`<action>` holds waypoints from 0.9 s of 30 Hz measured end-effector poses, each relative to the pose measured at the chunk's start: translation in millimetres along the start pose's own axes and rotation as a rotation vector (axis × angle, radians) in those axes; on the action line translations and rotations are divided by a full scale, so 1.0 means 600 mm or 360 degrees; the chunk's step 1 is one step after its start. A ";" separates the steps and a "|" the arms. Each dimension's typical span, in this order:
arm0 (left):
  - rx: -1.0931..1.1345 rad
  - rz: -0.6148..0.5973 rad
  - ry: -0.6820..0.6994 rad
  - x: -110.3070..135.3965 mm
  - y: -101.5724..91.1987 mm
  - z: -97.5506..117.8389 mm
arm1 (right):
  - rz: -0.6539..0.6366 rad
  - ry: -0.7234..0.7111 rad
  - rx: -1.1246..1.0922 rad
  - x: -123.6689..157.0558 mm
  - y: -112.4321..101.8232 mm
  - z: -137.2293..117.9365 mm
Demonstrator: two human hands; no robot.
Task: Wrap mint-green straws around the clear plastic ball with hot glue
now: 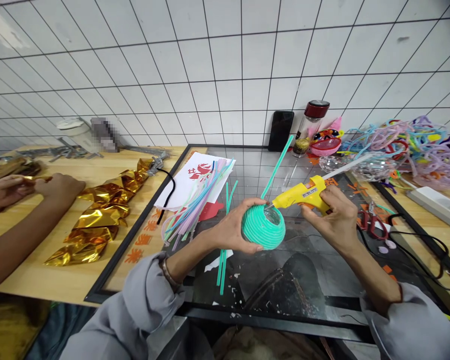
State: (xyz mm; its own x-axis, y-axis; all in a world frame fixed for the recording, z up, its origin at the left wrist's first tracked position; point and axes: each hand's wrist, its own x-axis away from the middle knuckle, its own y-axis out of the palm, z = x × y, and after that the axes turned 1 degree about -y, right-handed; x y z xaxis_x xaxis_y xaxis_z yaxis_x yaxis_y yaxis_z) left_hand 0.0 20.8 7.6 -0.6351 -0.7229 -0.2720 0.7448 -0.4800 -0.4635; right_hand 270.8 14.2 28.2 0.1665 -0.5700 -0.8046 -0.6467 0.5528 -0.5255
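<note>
My left hand (237, 227) grips a round clear ball wrapped in rows of turquoise chenille stem (264, 232), with an opening at its top. One loose end of the stem sticks up and back from the rim. In my right hand (335, 212) is a yellow hot glue gun (303, 194), a white glue stick (348, 166) jutting from its rear. Its nozzle points left and meets, or nearly meets, the ball's upper rim. Beneath my left forearm lie a few straight turquoise chenille stems (221, 272) on the dark glass.
White paper (183, 175) and pastel chenille stems (194, 210) lie left of centre. Red-handled scissors (373, 225), a power strip (440, 207) and tangled stems (427, 155) are rightward. A phone (281, 131) and glass bottle (309, 127) stand behind. A co-worker's hands (55, 187) are left, near gold foil (97, 220).
</note>
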 end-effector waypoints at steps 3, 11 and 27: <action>0.0008 0.0004 0.0015 0.000 0.000 0.000 | 0.0006 0.0038 0.0016 0.000 0.000 -0.002; 0.0004 -0.0007 -0.0026 0.000 -0.001 -0.001 | -0.0007 0.0061 0.0049 0.001 0.000 -0.001; -0.0005 -0.0011 -0.0020 0.001 -0.001 0.003 | -0.0009 0.0017 0.0010 0.000 0.000 0.001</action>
State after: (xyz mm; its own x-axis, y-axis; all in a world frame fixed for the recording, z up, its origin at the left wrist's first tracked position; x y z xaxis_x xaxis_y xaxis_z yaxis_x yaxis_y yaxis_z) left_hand -0.2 19.8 9.3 -0.6374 -0.7260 -0.2582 0.7399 -0.4833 -0.4680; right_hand 271.2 14.6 28.1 0.1625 -0.5795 -0.7986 -0.6410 0.5533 -0.5319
